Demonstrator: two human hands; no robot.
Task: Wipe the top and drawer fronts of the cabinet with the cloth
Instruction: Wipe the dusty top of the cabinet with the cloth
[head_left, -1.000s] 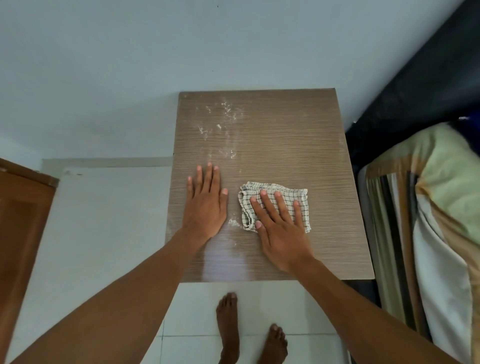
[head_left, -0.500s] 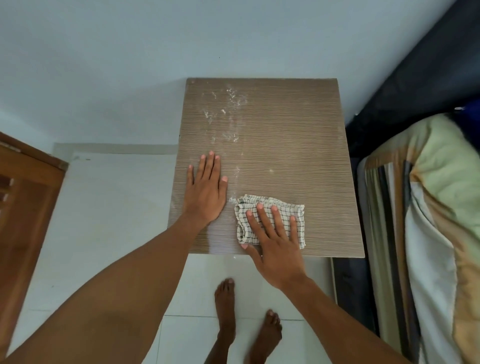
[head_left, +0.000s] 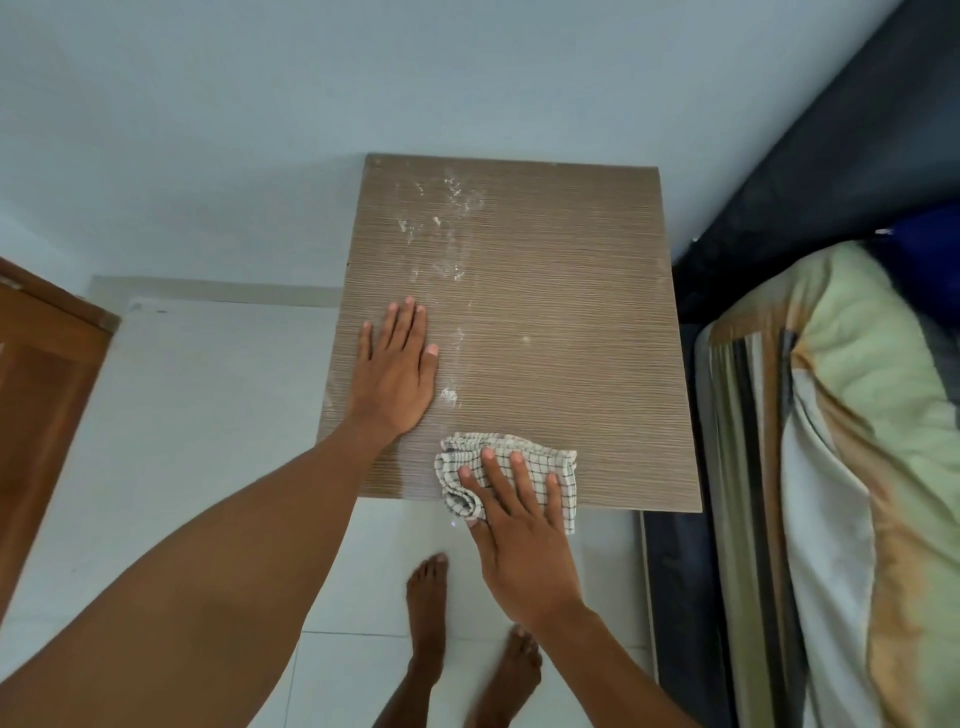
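As right hand (head_left: 519, 561) presses cloth (head_left: 467, 449) (checked), left hand (head_left: 395, 374) rests.

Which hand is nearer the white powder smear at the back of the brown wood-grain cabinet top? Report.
Left. Left hand flat just short of the smear; right hand farther, pressing checked cloth at the near edge.

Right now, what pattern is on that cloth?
The cloth is white with a thin dark grid check, seen in the head view.

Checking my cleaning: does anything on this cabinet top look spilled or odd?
Yes: white powdery residue streaks the cabinet top from the back toward the left hand, unwiped. The cloth overhangs the front edge.
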